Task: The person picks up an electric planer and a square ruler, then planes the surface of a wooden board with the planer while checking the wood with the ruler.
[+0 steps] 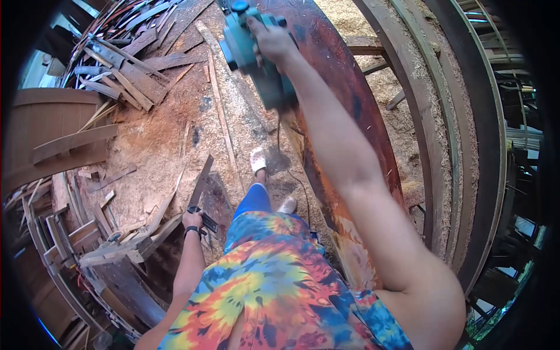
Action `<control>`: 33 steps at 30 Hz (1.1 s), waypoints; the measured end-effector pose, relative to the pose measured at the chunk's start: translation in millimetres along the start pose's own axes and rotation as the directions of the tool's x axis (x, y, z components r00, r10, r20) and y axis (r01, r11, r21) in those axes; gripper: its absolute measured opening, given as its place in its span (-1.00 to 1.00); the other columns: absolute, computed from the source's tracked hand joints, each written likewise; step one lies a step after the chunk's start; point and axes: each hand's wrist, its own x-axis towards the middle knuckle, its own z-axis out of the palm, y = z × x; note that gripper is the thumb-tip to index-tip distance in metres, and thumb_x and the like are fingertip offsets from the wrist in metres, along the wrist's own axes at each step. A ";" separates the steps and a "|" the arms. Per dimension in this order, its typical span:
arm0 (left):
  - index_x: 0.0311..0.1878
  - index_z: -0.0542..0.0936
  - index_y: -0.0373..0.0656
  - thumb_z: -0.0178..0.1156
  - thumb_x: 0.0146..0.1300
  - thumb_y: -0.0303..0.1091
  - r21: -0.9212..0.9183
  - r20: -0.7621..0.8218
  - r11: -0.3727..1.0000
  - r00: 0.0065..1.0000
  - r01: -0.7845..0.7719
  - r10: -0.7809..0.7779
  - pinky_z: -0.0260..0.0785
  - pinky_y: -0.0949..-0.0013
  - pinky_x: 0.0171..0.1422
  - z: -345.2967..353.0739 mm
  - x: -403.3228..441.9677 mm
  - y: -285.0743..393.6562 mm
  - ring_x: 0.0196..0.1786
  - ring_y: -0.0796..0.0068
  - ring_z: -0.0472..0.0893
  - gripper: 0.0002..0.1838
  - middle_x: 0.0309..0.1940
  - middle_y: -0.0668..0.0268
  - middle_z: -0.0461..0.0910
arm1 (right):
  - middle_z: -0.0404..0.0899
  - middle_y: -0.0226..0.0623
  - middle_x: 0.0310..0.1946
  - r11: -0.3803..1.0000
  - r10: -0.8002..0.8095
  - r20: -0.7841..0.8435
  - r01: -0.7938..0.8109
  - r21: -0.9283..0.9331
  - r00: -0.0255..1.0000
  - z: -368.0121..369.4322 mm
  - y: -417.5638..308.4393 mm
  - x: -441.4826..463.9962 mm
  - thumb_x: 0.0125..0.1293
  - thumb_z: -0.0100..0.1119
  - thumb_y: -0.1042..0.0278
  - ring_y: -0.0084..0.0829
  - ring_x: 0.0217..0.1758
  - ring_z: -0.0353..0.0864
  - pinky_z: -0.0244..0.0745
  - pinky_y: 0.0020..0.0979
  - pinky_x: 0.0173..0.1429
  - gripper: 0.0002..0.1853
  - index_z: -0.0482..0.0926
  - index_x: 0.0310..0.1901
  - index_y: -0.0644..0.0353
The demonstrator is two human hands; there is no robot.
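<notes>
My right hand [273, 44] is closed around the top handle of a green electric planer [267, 79], slightly blurred. The planer rests at the left edge of a long reddish-brown wood slab [344, 87], near its far end. A cord [290, 172] trails down from the planer beside the slab. Low on the left, my left hand [192, 220] is wrapped around what looks like a carpenter's square [201, 184], its long dark blade pointing forward and a black part showing below the fingers. This hand is near an upright dark board [216, 201].
Thick curved planks [431, 116] covered with shavings stand to the right. Offcuts [125, 81] are heaped at the far left, and a cluttered wooden bench [122, 251] stands near my left arm. Sawdust and a long strip [219, 111] cover the floor by my feet.
</notes>
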 end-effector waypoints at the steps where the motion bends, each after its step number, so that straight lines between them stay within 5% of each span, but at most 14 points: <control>1: -0.11 0.69 -0.26 0.46 0.04 -0.14 0.045 0.003 0.999 1.000 0.000 0.000 0.50 0.10 0.16 0.6 0.1 1.2 0.04 0.02 0.68 -0.57 -0.09 -0.03 0.70 | 0.44 -0.38 -0.67 1.000 0.010 -0.010 -0.010 0.010 1.000 -5.5 1.1 -41.4 0.46 0.08 -0.17 -0.54 -0.73 0.39 0.33 -0.41 -0.61 -0.48 0.50 -0.29 0.24; 6: -0.08 0.69 -0.25 0.46 0.05 -0.11 0.149 0.027 0.989 1.000 -0.013 0.009 0.50 0.10 0.20 15.1 -3.0 3.8 0.06 0.02 0.68 -0.54 -0.05 -0.05 0.69 | 0.38 -0.48 -0.68 0.990 0.076 -0.098 -0.087 -0.107 0.992 -43.1 41.3 -271.4 0.52 -0.03 -0.15 -0.64 -0.72 0.35 0.22 -0.51 -0.60 -0.51 0.51 -0.08 0.23; 7: -0.08 0.69 -0.26 0.46 0.06 -0.11 0.149 0.042 0.989 0.999 -0.003 -0.003 0.50 0.10 0.20 27.8 10.4 -3.8 0.06 0.02 0.68 -0.54 -0.05 -0.05 0.69 | 0.42 -0.33 -0.68 0.978 0.146 -0.129 -0.163 -0.133 0.981 -52.2 47.7 -320.3 0.45 0.04 -0.20 -0.49 -0.59 0.44 0.35 -0.33 -0.44 -0.44 0.52 -0.19 0.30; 11: -0.09 0.69 -0.26 0.48 0.05 -0.10 0.162 0.072 0.984 0.995 -0.080 0.069 0.51 0.09 0.18 52.0 15.1 -1.9 0.05 0.01 0.68 -0.53 -0.07 -0.07 0.69 | 0.48 -0.38 -0.66 0.946 0.276 -0.141 -0.295 -0.135 0.951 -80.8 80.3 -491.2 0.34 0.03 -0.43 -0.51 -0.59 0.51 0.39 -0.40 -0.47 -0.28 0.51 -0.22 0.29; 16: -0.14 0.70 -0.27 0.50 -0.03 -0.15 0.223 0.045 0.952 0.978 -0.210 0.205 0.52 0.07 0.16 34.2 -42.0 47.1 -0.02 -0.03 0.70 -0.55 -0.14 -0.09 0.70 | 0.50 -0.40 -0.66 0.939 0.267 -0.180 -0.298 -0.171 0.947 -87.3 93.3 -556.6 0.32 0.01 -0.48 -0.49 -0.61 0.54 0.41 -0.41 -0.48 -0.27 0.51 -0.30 0.24; 18: -0.17 0.71 -0.27 0.50 -0.05 -0.16 0.190 0.039 0.955 0.974 -0.229 0.225 0.52 0.08 0.13 34.2 -49.7 53.8 -0.03 -0.01 0.70 -0.57 -0.17 -0.07 0.71 | 0.50 -0.37 -0.66 0.936 0.281 -0.172 -0.309 -0.170 0.944 -83.9 90.7 -539.8 0.32 0.00 -0.48 -0.47 -0.61 0.54 0.41 -0.40 -0.47 -0.26 0.52 -0.29 0.26; 19: -0.17 0.71 -0.26 0.50 -0.05 -0.15 0.150 0.046 0.965 0.976 -0.215 0.211 0.52 0.09 0.12 34.2 -51.1 55.1 -0.03 -0.01 0.70 -0.57 -0.17 -0.06 0.71 | 0.43 -0.47 -0.68 0.955 0.260 -0.137 -0.275 -0.111 0.956 -83.3 96.8 -522.7 0.24 0.07 -0.54 -0.68 -0.67 0.39 0.27 -0.56 -0.59 -0.17 0.52 -0.11 0.32; 24: -0.15 0.70 -0.26 0.51 -0.06 -0.14 0.093 0.120 0.974 0.974 -0.204 0.193 0.52 0.09 0.09 30.4 -35.9 47.8 -0.04 -0.01 0.70 -0.54 -0.17 -0.04 0.71 | 0.37 -0.54 -0.68 0.990 0.099 -0.148 -0.112 -0.083 0.984 -49.4 57.5 -355.6 0.48 0.03 -0.19 -0.73 -0.67 0.33 0.19 -0.58 -0.59 -0.48 0.48 -0.17 0.23; 25: -0.15 0.69 -0.26 0.51 -0.05 -0.15 0.083 0.078 0.968 0.970 -0.236 0.230 0.52 0.08 0.08 43.3 -15.8 28.7 -0.04 -0.01 0.70 -0.55 -0.18 -0.04 0.71 | 0.52 -0.17 -0.59 0.970 0.187 -0.157 -0.208 -0.129 0.970 -45.8 45.5 -316.1 0.43 0.08 -0.21 -0.41 -0.49 0.54 0.43 -0.30 -0.35 -0.42 0.54 -0.18 0.33; 28: -0.12 0.69 -0.23 0.48 -0.02 -0.14 0.055 0.027 0.974 0.975 -0.220 0.219 0.49 0.08 0.15 22.6 -33.4 32.2 0.00 -0.01 0.68 -0.56 -0.17 -0.04 0.71 | 0.59 0.08 -0.44 0.987 -0.095 -0.245 0.060 -0.150 0.965 -16.3 38.8 -186.4 0.37 0.10 -0.30 -0.08 -0.36 0.59 0.47 -0.18 -0.18 -0.33 0.58 -0.23 0.38; 29: -0.13 0.69 -0.21 0.48 -0.01 -0.14 0.054 0.025 0.986 0.988 -0.157 0.155 0.48 0.09 0.16 23.6 -24.7 23.0 0.01 -0.01 0.68 -0.57 -0.16 -0.03 0.71 | 0.58 0.14 -0.44 0.979 -0.029 -0.242 -0.021 -0.204 0.970 -10.9 36.2 -144.6 0.34 0.09 -0.36 0.04 -0.35 0.59 0.46 -0.14 -0.18 -0.28 0.60 -0.30 0.38; 33: -0.19 0.70 -0.20 0.47 0.00 -0.16 0.028 0.046 0.996 0.996 -0.082 0.081 0.48 0.07 0.13 10.7 -13.4 4.7 -0.01 -0.01 0.68 -0.63 -0.17 -0.02 0.71 | 0.70 0.08 -0.37 0.970 -0.052 -0.217 -0.002 -0.245 0.975 17.9 14.4 23.9 0.30 -0.02 -0.46 -0.02 -0.17 0.73 0.58 -0.16 0.03 -0.18 0.68 -0.28 0.38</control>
